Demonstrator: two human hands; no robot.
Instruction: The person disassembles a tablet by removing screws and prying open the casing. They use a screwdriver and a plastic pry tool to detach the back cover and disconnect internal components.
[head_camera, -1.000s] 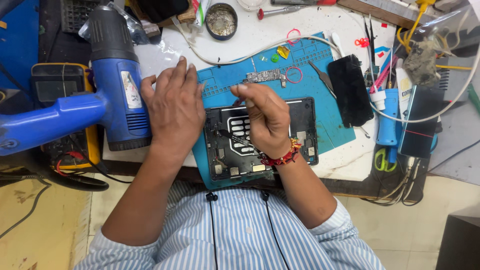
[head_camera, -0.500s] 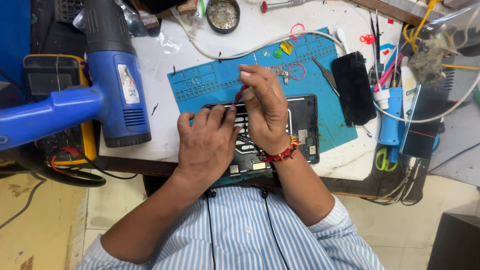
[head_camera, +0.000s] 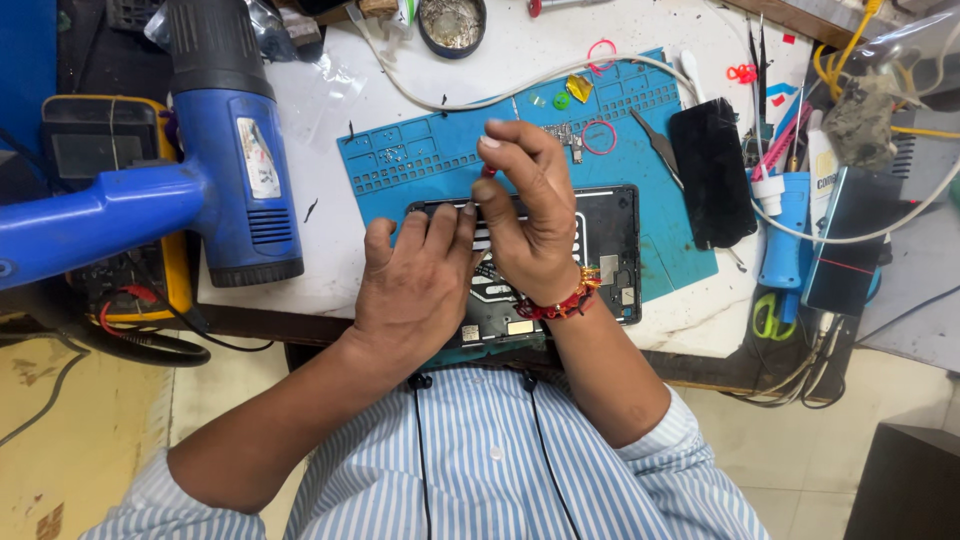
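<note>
Both hands over opened tablet (head_camera: 600, 250) on blue mat (head_camera: 420, 170), long axis l-r. L hand (head_camera: 415, 285) flat, fingers spread narrow, pinning top-left edge. R hand (head_camera: 530, 220) nearer middle, fingers pinching thin red-tipped tool (head_camera: 487, 172) w/ tip down toward tablet

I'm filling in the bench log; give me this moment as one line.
left hand: pressing on opened tablet | right hand: pinching small red-tipped tool above it | heat gun: lying left
</note>
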